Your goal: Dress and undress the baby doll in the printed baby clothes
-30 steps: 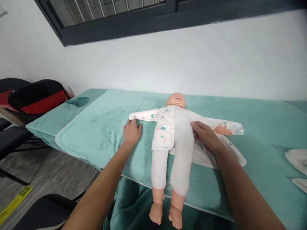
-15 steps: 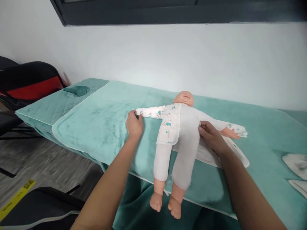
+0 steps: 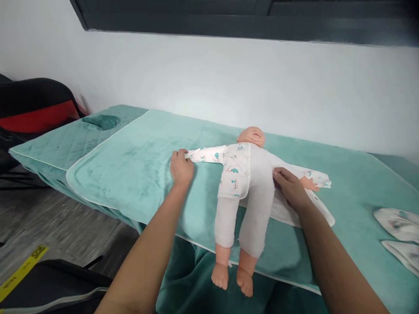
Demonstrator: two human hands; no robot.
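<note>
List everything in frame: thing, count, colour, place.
doll: 1, pink skin and white cloth body, face up on the blanket
baby shirt: 1, white with teal print, one sleeve on the doll's arm, other half spread beneath it
blanket: 1, teal with white trim, over the table
padded table: 1, teal, along the wall
folded cloths: 2, white, right end of the table
chair: 1, black and red, far left
tape: 1 strip, yellow, floor bottom left
window frame: 1, dark, top
left hand: 1, at the shirt's sleeve cuff, grip unclear
right hand: 1, on the spread half beside the doll's torso
</note>
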